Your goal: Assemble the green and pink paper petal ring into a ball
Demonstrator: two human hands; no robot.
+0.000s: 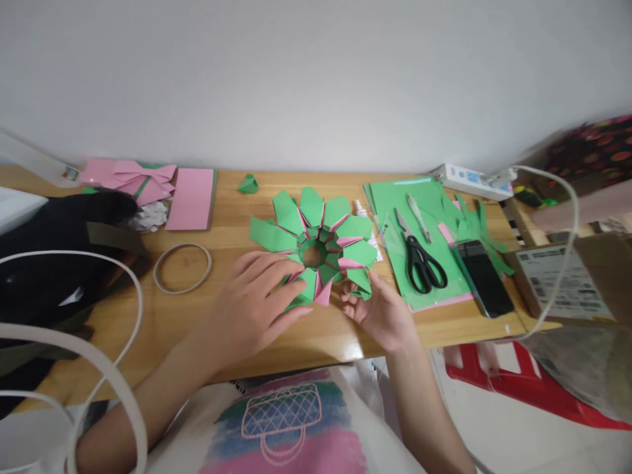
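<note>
A ring-shaped paper flower (313, 205) with green outer petals and pink folds lies on the wooden table in front of me. At its lower left, my left hand (257, 299) holds the petals, its fingers laid over the top and its thumb near the front edge. My right hand (378, 306) pinches a folded green petal at the lower right of the ring, with the fingertips partly hidden behind the paper. Just behind the ring's right side lies a small white tube (362, 209). A loose folded green piece (248, 184) sits farther back, apart from both hands.
Black-handled scissors (419, 262) and a pale utility knife (419, 217) rest on green sheets (390, 197) to the right. Beside them are a phone (484, 278), paper scraps and a power strip (474, 181). Leftward lie a tape ring (157, 270), pink paper (191, 199) and a black bag (59, 250).
</note>
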